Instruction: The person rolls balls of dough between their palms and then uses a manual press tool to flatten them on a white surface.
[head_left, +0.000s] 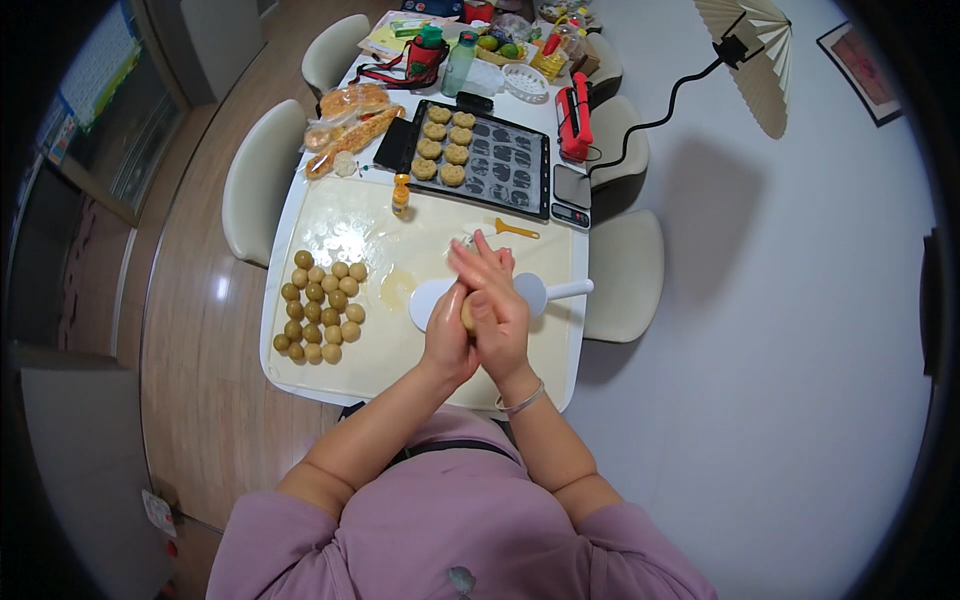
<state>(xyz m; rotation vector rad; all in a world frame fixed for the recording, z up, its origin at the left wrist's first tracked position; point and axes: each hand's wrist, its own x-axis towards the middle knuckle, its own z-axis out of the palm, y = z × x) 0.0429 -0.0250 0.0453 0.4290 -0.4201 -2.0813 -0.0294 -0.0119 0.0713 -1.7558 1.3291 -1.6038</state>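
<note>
My left hand (450, 330) and my right hand (499, 315) are cupped together above the cream mat (390, 375), closed around a tan dough ball (469, 313) that is mostly hidden between the palms. Beneath them lie a white oval board (424, 304) and a white mold or press (530, 292) with a handle, both partly covered by my hands. Left of my hands, several greenish and pale dough balls (313, 311) sit in loose rows. Beyond the mat, a black baking tray (495, 196) holds several shaped pastries (452, 175) on its left side.
A small orange bottle (400, 199) stands near the tray. An orange-handled brush (517, 229) lies past my hands. A kitchen scale (571, 187) is right of the tray, bagged bread (356, 142) left of it. Chairs (622, 277) flank the table; bottles (459, 64) stand farther back.
</note>
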